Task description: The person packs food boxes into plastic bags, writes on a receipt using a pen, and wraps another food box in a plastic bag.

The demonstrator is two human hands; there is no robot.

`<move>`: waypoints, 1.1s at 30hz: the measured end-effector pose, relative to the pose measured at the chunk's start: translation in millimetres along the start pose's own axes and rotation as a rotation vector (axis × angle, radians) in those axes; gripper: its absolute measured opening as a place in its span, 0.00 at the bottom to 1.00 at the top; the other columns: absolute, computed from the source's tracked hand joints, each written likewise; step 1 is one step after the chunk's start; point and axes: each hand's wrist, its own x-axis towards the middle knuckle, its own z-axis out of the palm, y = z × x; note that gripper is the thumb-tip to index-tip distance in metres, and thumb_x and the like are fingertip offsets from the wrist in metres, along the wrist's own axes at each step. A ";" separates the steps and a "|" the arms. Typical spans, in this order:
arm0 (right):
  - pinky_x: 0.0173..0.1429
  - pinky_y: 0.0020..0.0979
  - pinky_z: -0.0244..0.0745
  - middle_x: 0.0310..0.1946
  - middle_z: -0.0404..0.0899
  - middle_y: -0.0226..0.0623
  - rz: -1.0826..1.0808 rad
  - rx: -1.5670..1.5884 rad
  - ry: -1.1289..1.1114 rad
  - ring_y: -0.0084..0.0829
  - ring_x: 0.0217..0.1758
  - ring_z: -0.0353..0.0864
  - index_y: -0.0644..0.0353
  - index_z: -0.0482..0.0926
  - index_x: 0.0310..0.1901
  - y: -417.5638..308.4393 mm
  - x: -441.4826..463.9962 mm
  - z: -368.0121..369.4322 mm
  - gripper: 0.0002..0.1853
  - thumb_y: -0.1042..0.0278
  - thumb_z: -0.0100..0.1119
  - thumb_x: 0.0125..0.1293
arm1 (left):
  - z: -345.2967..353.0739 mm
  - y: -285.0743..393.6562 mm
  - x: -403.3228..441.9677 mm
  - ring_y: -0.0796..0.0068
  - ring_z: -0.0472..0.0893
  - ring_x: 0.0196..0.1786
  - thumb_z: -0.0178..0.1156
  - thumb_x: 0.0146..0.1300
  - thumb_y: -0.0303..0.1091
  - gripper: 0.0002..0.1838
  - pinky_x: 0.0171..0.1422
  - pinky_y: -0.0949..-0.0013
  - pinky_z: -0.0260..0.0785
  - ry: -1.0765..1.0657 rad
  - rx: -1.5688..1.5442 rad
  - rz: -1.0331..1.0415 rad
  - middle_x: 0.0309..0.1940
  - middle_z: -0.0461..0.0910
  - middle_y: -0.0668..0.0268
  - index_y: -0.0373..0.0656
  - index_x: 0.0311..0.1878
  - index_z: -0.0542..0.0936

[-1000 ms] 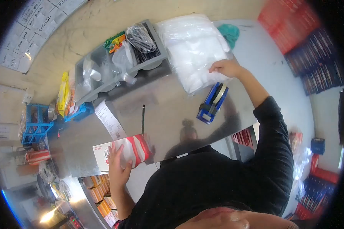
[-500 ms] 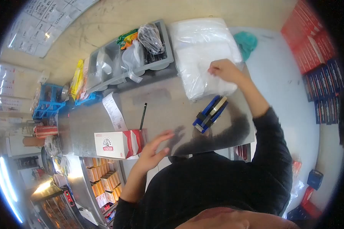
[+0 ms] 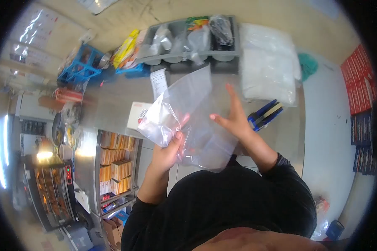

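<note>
A clear plastic bag (image 3: 197, 98) hangs in front of me above the metal counter. My left hand (image 3: 167, 151) grips it near its lower left part, the thumb on the near side and fingers showing through the film. To the right of the bag, my right hand (image 3: 238, 119) has its fingers spread and holds nothing; whether it touches the film I cannot tell. Behind the bag, a white printed box (image 3: 135, 115) is partly covered. A paper receipt (image 3: 158, 83) lies beyond the box. Close to my right hand rests a blue tape dispenser (image 3: 266, 115).
A stack of plastic-wrapped white bags (image 3: 268, 67) lies at the back right of the counter (image 3: 109, 106). A grey divided bin (image 3: 176, 54) with packets stands at the back, a blue basket (image 3: 81, 67) at the left. Red boxes (image 3: 356, 79) line the right wall.
The clear bag has appeared in my left hand, which has risen with it. My right hand has come off the white stack toward the bag. The view has shifted left.
</note>
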 end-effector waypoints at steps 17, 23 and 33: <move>0.35 0.29 0.67 0.22 0.74 0.32 -0.125 0.187 -0.850 0.24 0.28 0.71 0.61 0.73 0.23 -124.9 -136.2 247.3 0.13 0.63 0.66 0.52 | -208.5 -58.4 -242.1 0.80 0.73 0.35 0.58 0.57 0.32 0.16 0.39 0.74 0.66 0.426 -0.062 -0.105 0.34 0.76 0.66 0.37 0.47 0.72; 0.39 0.32 0.71 0.28 0.78 0.43 0.185 0.077 -0.666 0.31 0.30 0.76 0.63 0.74 0.27 -82.0 -187.7 289.5 0.15 0.57 0.53 0.59 | -246.0 -132.3 -262.3 0.75 0.73 0.29 0.52 0.62 0.40 0.09 0.37 0.69 0.68 0.476 -0.732 0.038 0.26 0.75 0.69 0.46 0.32 0.69; 0.24 0.22 0.63 0.18 0.63 0.26 0.309 0.632 -0.211 0.19 0.21 0.65 0.54 0.61 0.26 -141.7 -146.7 233.5 0.10 0.73 0.50 0.63 | -336.0 -153.7 -308.3 0.64 0.73 0.27 0.66 0.40 0.30 0.18 0.36 0.67 0.67 0.962 0.836 -0.181 0.21 0.73 0.65 0.42 0.36 0.71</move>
